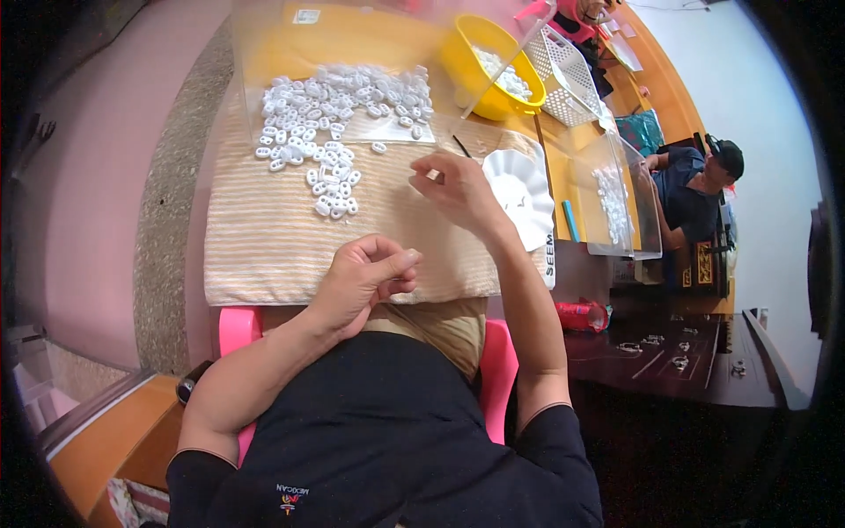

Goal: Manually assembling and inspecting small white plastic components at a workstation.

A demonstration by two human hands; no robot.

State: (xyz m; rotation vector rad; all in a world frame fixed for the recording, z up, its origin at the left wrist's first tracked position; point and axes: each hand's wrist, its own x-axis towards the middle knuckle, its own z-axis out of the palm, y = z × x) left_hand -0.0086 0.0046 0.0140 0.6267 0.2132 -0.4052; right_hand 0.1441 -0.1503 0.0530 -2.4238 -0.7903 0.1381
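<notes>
My left hand point(368, 275) is closed over the near edge of the striped cloth, thumb pressed against the bent index finger. Whatever it may hold is hidden. Farther right, my right hand point(456, 189) hovers over the cloth, fingers bent, with a gap between thumb and fingers and nothing visible in it. Beside it lies a white scalloped dish point(519, 180) with a few small dark bits inside. Small white oval plastic pieces, each with two holes, form a heap point(339, 101) at the far left, and some trail toward me. One loose piece point(378, 148) lies apart.
A striped cloth point(264, 246) covers the tabletop, with a clear plastic panel behind. Far right are a yellow basin point(453, 57) of white pieces and a white perforated basket point(563, 75). A person point(695, 189) sits at right near a clear bin point(647, 211) of white pieces.
</notes>
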